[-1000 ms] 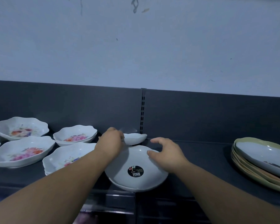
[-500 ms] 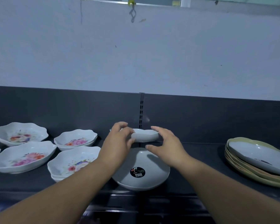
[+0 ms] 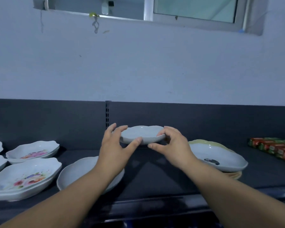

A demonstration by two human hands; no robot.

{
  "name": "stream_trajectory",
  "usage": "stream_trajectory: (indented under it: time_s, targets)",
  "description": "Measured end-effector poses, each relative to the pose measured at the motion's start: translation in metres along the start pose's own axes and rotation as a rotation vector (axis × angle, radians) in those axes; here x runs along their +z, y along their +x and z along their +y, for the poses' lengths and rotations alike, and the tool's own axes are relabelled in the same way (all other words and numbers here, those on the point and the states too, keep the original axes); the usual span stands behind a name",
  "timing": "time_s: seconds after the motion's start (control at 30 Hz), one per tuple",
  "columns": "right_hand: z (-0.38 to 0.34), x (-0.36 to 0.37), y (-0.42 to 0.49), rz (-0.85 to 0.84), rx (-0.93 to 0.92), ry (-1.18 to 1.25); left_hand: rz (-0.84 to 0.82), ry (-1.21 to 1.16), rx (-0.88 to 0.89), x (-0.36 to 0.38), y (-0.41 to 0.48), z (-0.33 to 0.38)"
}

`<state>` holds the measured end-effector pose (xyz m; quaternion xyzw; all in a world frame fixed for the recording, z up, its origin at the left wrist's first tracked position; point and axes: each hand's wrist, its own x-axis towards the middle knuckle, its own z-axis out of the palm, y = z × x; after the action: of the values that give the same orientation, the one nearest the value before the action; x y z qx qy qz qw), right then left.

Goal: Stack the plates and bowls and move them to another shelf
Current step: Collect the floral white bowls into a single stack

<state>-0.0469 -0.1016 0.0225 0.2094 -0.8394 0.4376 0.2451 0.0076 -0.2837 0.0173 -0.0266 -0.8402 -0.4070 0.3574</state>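
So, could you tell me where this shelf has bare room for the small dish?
The dark shelf is bare between the plain white plate and the stack of plates, right under the small dish. Another bare patch lies between that stack and the red packets. The left end is crowded with floral bowls.

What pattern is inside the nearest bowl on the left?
Nearest bowl: pink, purple and orange flowers on white; head view.

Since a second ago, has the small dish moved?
Yes: small dish lifted off shelf, from left to right of slotted post, gripped by left hand and right hand.
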Motion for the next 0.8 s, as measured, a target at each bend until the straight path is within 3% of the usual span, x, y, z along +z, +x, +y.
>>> stream_trajectory:
  time_s: [0.27,0.47,0.8]
  targets:
    - [0.066,-0.112,-0.01,0.091,0.05,-0.005,-0.086,-0.079,0.022,0.1,-0.009,0.076]
    - [0.118,-0.173,-0.022,0.048,0.093,-0.011,-0.143,-0.097,0.036,0.162,-0.026,0.111]
    - [0.175,-0.197,-0.035,-0.035,0.177,-0.075,-0.186,0.017,0.001,0.222,-0.046,0.124]
